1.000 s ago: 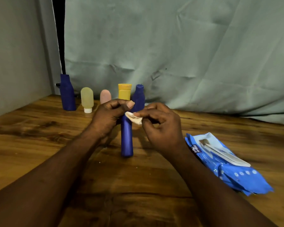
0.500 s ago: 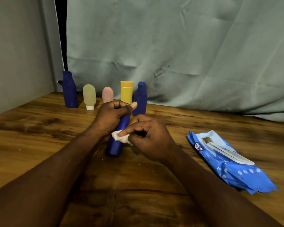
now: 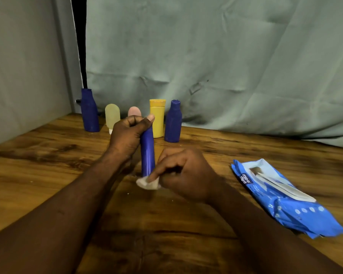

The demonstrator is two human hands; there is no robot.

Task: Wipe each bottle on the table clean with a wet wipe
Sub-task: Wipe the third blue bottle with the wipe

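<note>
At the far left we see a dark blue bottle (image 3: pixel 90 111) standing by the curtain (image 3: pixel 226 66). A pale tube (image 3: pixel 112 117) and a pink tube (image 3: pixel 134 111) stand next in the row, the pink one partly hidden behind our left hand (image 3: pixel 127 137). That hand curls its fingers round the top of a slim blue bottle (image 3: pixel 147 153) and holds it upright over the middle of the table (image 3: pixel 48 155). A yellow bottle (image 3: pixel 157 119) and a second dark bottle (image 3: pixel 173 123) stand behind it. Our right hand (image 3: pixel 184 175) pinches a crumpled wipe (image 3: pixel 148 183) between thumb and fingertips, against the slim bottle's lower end. We cannot tell whether the wipe touches the table. Well to the right lies the blue wipe pack (image 3: pixel 285 196), its flap lifted.
</note>
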